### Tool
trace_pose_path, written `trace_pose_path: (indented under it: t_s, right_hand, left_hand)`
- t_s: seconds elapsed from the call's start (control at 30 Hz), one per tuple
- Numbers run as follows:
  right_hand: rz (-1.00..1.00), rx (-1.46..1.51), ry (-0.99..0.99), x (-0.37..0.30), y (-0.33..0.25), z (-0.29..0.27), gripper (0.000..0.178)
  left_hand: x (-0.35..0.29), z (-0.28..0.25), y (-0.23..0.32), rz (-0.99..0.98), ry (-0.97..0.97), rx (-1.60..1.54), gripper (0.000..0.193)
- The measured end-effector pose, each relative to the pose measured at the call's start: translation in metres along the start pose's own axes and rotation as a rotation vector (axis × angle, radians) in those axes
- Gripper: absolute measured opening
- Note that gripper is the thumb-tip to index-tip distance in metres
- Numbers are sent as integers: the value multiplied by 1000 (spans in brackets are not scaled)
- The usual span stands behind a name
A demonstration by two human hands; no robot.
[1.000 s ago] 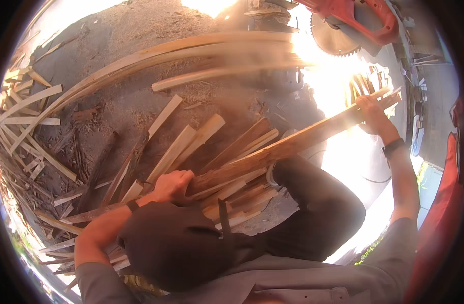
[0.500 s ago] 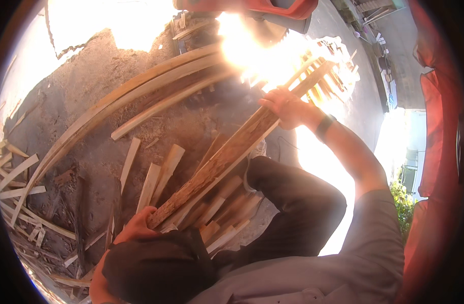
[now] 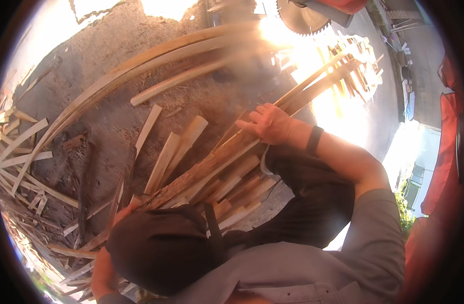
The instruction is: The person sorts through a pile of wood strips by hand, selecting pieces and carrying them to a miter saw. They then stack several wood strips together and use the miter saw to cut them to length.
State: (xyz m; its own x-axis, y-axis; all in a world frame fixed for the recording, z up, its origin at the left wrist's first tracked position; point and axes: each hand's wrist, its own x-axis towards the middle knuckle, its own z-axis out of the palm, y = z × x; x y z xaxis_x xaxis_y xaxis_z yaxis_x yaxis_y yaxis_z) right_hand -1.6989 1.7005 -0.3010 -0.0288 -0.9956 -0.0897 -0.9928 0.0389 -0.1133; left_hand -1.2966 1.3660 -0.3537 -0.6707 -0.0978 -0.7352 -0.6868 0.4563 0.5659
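A long, rough-faced wooden plank (image 3: pixel 199 172) lies slanting across the view, from beside my knee at lower left up to the bright patch at upper right. My right hand (image 3: pixel 273 124), a dark band on its wrist, grips the plank past its middle, with the index finger reaching along it. At the near end my left hand (image 3: pixel 126 209) is closed on the plank, mostly hidden behind my dark-trousered knee. Alongside the far half runs a thinner wood strip (image 3: pixel 310 78). Short cut pieces (image 3: pixel 227 190) lie beneath and beside the plank.
A toothed circular saw blade (image 3: pixel 304 19) on a red and grey machine shows at the top. Long bowed boards (image 3: pixel 110 76) curve across the dusty ground. Scrap strips (image 3: pixel 21 144) pile up at left, and more wood (image 3: pixel 361 76) lies at upper right in glare.
The view has shifted, bringing the saw blade into sight. My right hand has changed its hold, its index finger now stretched out. The plank has turned, and a thin strip shows beside it.
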Motion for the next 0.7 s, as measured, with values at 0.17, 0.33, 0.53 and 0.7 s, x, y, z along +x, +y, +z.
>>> trace_pose_path:
  t_s: [0.17, 0.33, 0.53, 0.7]
  right_hand:
    - [19, -17, -47, -5, 4, -12, 31]
    - [107, -198, -108, -101, 98, -37, 35]
    - [287, -242, -118, -141, 170, -106, 25]
    - [454, -11, -42, -153, 179, -98, 49]
  left_hand:
    - [-3, 7, -6, 124, 68, 110, 39]
    - [62, 28, 94, 416, 69, 193, 34]
    - [121, 18, 206, 597, -1, 206, 38]
    - [125, 10, 263, 480, -172, 195, 47]
